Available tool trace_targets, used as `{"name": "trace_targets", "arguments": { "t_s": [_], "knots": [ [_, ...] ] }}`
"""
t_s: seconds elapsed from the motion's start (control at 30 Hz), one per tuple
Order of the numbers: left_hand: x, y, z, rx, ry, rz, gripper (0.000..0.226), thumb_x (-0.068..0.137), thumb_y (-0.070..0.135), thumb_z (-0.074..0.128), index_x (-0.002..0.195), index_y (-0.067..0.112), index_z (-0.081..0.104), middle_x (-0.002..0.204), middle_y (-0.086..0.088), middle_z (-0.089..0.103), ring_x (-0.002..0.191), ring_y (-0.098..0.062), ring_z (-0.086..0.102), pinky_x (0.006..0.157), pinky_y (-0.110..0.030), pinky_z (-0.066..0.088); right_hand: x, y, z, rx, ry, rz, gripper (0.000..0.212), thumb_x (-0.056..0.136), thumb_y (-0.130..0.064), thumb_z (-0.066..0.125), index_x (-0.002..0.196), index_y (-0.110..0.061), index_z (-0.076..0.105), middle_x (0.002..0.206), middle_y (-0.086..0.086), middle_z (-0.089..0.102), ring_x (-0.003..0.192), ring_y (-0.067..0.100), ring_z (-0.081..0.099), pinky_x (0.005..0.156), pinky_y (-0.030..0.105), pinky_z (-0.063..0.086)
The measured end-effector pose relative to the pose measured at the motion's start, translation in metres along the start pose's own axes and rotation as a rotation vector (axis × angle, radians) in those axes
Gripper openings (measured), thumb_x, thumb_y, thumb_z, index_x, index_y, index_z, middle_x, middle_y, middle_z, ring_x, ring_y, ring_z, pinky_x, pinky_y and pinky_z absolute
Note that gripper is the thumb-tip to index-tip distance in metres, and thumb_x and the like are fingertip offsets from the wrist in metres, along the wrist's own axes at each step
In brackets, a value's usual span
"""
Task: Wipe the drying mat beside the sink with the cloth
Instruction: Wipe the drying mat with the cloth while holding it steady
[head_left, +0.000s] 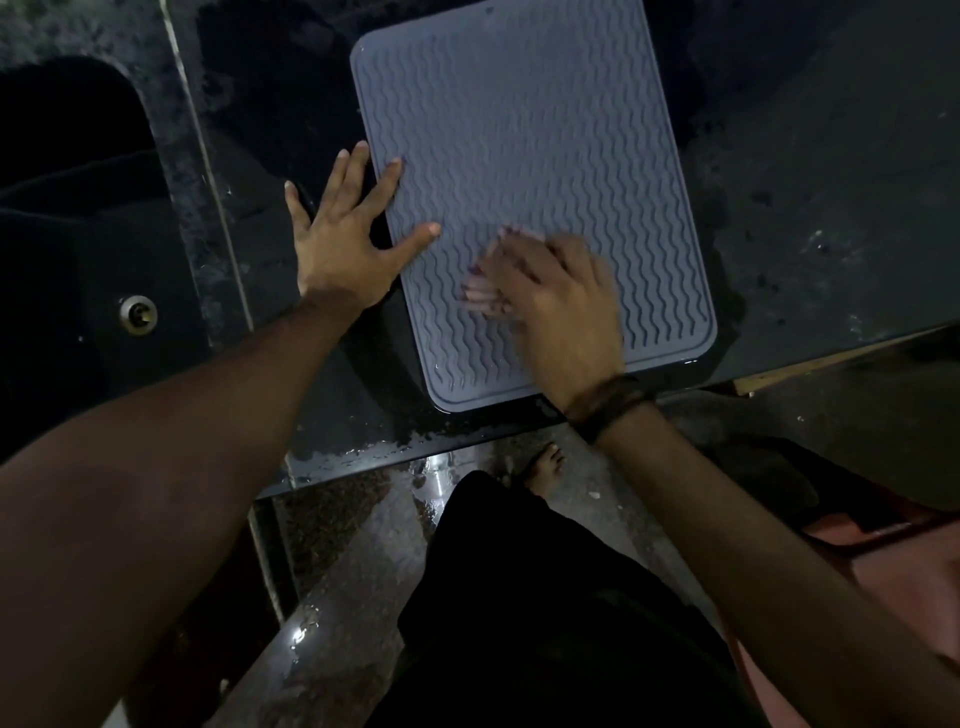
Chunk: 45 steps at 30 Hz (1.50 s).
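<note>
The drying mat (524, 156) is grey, with a pattern of wavy ridges and rounded corners. It lies flat on a dark, wet counter (831, 208), to the right of the sink (78, 208), and its near edge is close to the front edge of the counter. A thin line of water shines along the near-right edge of the mat.

The left hand (340, 239) is spread flat with the fingers wide apart. The palm rests on the counter just beside the left edge of the mat, and the thumb and the index finger lie over the mat border. This hand holds nothing; it only presses down.

The right hand (556, 301) is on the near half of the mat, palm down, and it is blurred. Because of the blur I cannot tell if the fingers are closed on something. A pale pinkish shape shows at the fingertips, but it is not clear if this is the cloth or only the blurred fingers. A dark band (608, 405) is around the right wrist.

In the sink a round metal drain (138, 313) is visible. Under the counter edge there is a wet shiny floor (332, 571), dark clothing and one bare foot (545, 462)
</note>
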<state>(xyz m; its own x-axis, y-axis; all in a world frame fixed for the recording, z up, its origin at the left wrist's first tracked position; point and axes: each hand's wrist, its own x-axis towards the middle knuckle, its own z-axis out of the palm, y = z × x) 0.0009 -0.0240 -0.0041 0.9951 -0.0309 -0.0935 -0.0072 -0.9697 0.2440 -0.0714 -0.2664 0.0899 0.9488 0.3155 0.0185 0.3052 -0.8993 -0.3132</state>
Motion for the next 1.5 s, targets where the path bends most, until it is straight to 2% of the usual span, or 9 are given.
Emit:
{"name": "trace_targets", "arguments": {
  "t_s": [0.2, 0.43, 0.7, 0.77, 0.9, 1.07, 1.17, 1.3, 1.5],
  "knots": [
    [0.0, 0.0, 0.0, 0.014, 0.005, 0.0, 0.083, 0.088, 0.09, 0.028, 0.158, 0.048, 0.016, 0.17, 0.005, 0.011, 0.156, -0.012, 0.006, 0.121, -0.064, -0.004, 0.031, -0.017, 0.031, -0.113, -0.254, -0.041, 0.049, 0.086, -0.016, 0.05, 0.135, -0.021, 0.052, 0.146, 0.006, 0.043, 0.135, 0.031, 0.034, 0.105, 0.044, 0.03],
    [0.0, 0.0, -0.002, -0.014, -0.028, -0.011, 0.085, 0.086, 0.091, 0.028, 0.158, 0.048, 0.016, 0.17, 0.007, 0.008, 0.156, -0.01, 0.004, 0.121, -0.062, -0.008, -0.056, 0.001, 0.022, -0.051, -0.215, -0.104, 0.051, 0.084, -0.014, 0.029, 0.124, -0.02, 0.06, 0.141, 0.002, 0.051, 0.132, 0.023, 0.032, 0.093, 0.042, 0.04],
    [-0.001, -0.002, 0.002, -0.036, -0.007, 0.01, 0.085, 0.087, 0.09, 0.028, 0.159, 0.047, 0.015, 0.17, 0.006, 0.01, 0.156, -0.012, 0.004, 0.12, -0.065, -0.007, -0.034, -0.021, 0.005, -0.053, -0.123, 0.0, 0.041, 0.082, -0.018, 0.042, 0.114, -0.025, 0.066, 0.129, 0.0, 0.059, 0.11, 0.027, 0.052, 0.083, 0.038, 0.038],
    [-0.001, -0.002, 0.003, -0.032, -0.004, 0.016, 0.085, 0.087, 0.09, 0.027, 0.159, 0.046, 0.016, 0.17, 0.005, 0.011, 0.157, -0.013, 0.004, 0.12, -0.066, -0.007, -0.018, -0.036, 0.014, -0.057, -0.161, -0.004, 0.037, 0.083, -0.02, 0.052, 0.117, -0.026, 0.064, 0.129, 0.002, 0.059, 0.113, 0.028, 0.05, 0.087, 0.04, 0.039],
    [-0.002, -0.001, 0.001, -0.053, -0.009, 0.024, 0.086, 0.087, 0.09, 0.026, 0.16, 0.045, 0.017, 0.17, 0.004, 0.011, 0.157, -0.012, 0.004, 0.119, -0.066, -0.007, -0.022, -0.05, 0.031, -0.102, -0.278, -0.028, 0.038, 0.09, -0.018, 0.048, 0.124, -0.026, 0.06, 0.142, 0.002, 0.05, 0.133, 0.028, 0.04, 0.1, 0.045, 0.037],
    [-0.003, -0.002, 0.0, -0.09, -0.015, 0.029, 0.086, 0.087, 0.09, 0.027, 0.16, 0.044, 0.019, 0.17, 0.004, 0.011, 0.157, -0.012, 0.002, 0.119, -0.066, -0.009, -0.065, -0.035, 0.025, -0.108, -0.285, -0.062, 0.04, 0.082, -0.01, 0.058, 0.117, -0.028, 0.065, 0.139, 0.0, 0.053, 0.135, 0.027, 0.041, 0.096, 0.042, 0.04],
    [-0.003, -0.003, 0.001, -0.111, -0.002, 0.044, 0.085, 0.088, 0.089, 0.027, 0.16, 0.043, 0.019, 0.17, 0.004, 0.011, 0.157, -0.011, 0.002, 0.119, -0.066, -0.01, -0.076, -0.034, 0.015, -0.147, -0.284, -0.065, 0.042, 0.08, -0.011, 0.051, 0.115, -0.03, 0.066, 0.135, -0.002, 0.056, 0.125, 0.026, 0.044, 0.089, 0.041, 0.043],
    [-0.003, -0.003, 0.001, -0.106, 0.003, 0.046, 0.086, 0.087, 0.09, 0.028, 0.159, 0.044, 0.019, 0.171, 0.005, 0.009, 0.157, -0.01, 0.0, 0.119, -0.066, -0.01, -0.047, -0.032, 0.0, -0.147, -0.196, 0.018, 0.045, 0.076, -0.01, 0.049, 0.114, -0.027, 0.065, 0.127, -0.002, 0.06, 0.104, 0.029, 0.054, 0.077, 0.038, 0.04],
    [-0.003, -0.004, 0.006, -0.098, 0.069, 0.058, 0.087, 0.085, 0.09, 0.034, 0.159, 0.045, 0.022, 0.17, 0.005, 0.015, 0.156, -0.012, 0.007, 0.119, -0.068, -0.005, 0.035, -0.025, 0.009, -0.143, -0.209, 0.052, 0.047, 0.082, -0.008, 0.05, 0.126, -0.021, 0.061, 0.134, 0.006, 0.056, 0.118, 0.032, 0.05, 0.091, 0.043, 0.039]
  ]
}}
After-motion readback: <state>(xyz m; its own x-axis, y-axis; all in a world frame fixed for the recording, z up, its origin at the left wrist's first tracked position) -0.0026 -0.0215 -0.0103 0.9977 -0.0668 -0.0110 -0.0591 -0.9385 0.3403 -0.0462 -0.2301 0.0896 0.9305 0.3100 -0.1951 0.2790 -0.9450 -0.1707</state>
